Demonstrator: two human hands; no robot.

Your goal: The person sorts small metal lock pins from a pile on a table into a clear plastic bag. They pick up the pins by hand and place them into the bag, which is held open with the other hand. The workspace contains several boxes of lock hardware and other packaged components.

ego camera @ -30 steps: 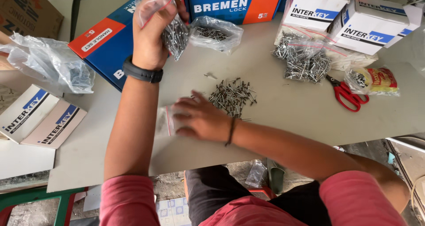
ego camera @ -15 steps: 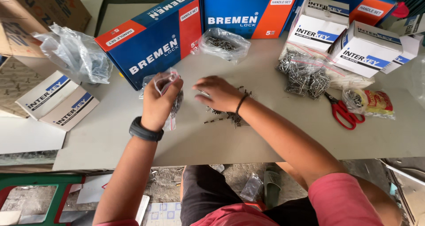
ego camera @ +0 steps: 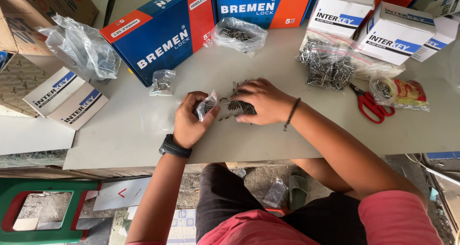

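Observation:
My left hand (ego camera: pixel 189 120) holds a small clear plastic bag (ego camera: pixel 206 106) with some small metal screws in it, just above the grey table (ego camera: pixel 139 130). My right hand (ego camera: pixel 261 101) lies palm down on a loose pile of small dark screws (ego camera: pixel 233 104) right beside the bag, its fingers curled over them. A small filled bag of screws (ego camera: pixel 163 82) lies on the table to the left, next to a blue and red box (ego camera: pixel 163 36).
Blue and orange boxes (ego camera: pixel 261 5) and white boxes (ego camera: pixel 393 31) line the table's far edge. A larger bag of screws (ego camera: pixel 238 34), a heap of rivets (ego camera: pixel 326 67), red scissors (ego camera: pixel 369 103), a crumpled clear bag (ego camera: pixel 81 48) and flat white boxes (ego camera: pixel 64 99) surround the hands.
My left hand came down from high over the boxes to the table with the small bag. My right hand stayed at the screw pile. The camera view shifted.

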